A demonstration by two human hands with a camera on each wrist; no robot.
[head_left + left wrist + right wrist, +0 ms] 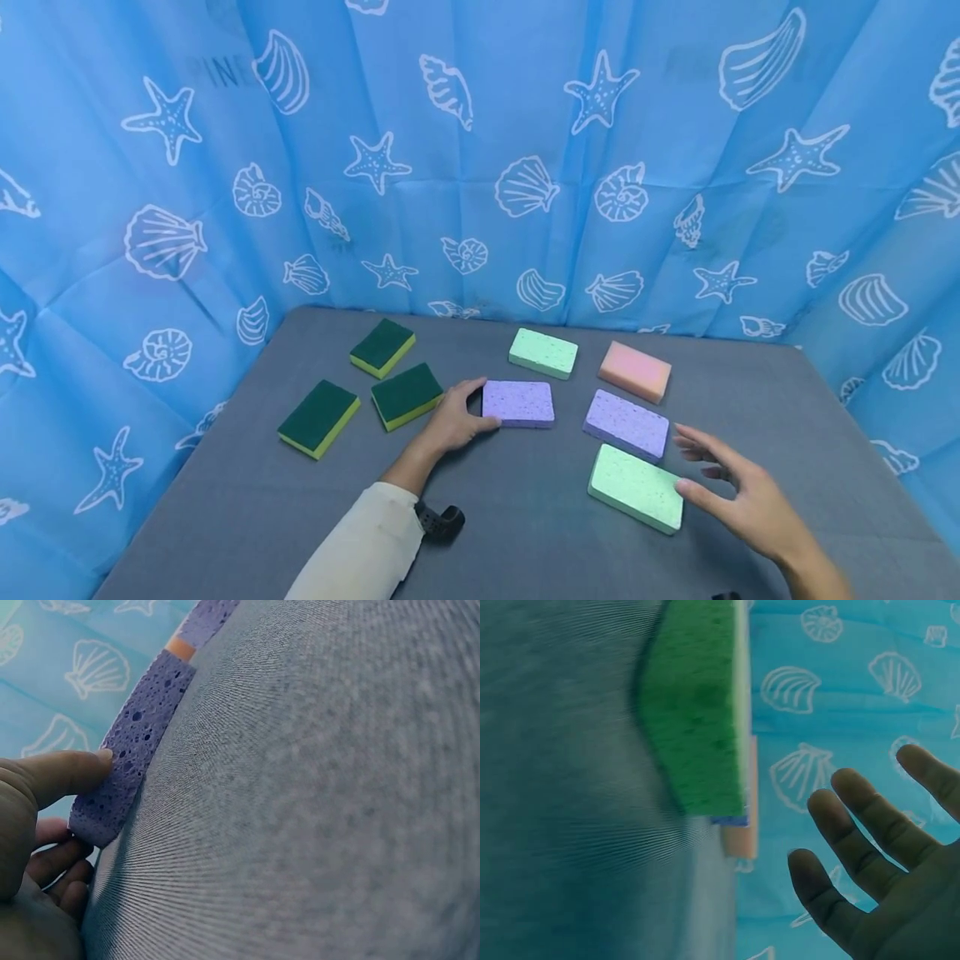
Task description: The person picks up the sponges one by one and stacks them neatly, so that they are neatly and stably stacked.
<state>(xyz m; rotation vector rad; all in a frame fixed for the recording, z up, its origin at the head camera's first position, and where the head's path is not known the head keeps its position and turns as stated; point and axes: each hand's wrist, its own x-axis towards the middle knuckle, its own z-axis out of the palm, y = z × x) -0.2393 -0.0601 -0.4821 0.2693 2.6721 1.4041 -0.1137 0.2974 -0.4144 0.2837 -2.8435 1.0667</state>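
Grey cloth (pixel 225 517) is covering your table, blue shell-print curtain (pixel 480 150) hanging behind. Your left hand (pixel 453 421) is gripping the purple sponge (pixel 518 403) at centre; your right hand (pixel 738 496) is hovering spread wide, lower right.

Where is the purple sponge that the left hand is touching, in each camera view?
Head: the purple sponge lies mid-table, the left hand at its left end.
Left wrist: it runs up the left side, a fingertip against its edge.
Right wrist: not identifiable; the sliver of purple there probably belongs to the other purple sponge.
Shared landmark: the orange sponge shows in every view.
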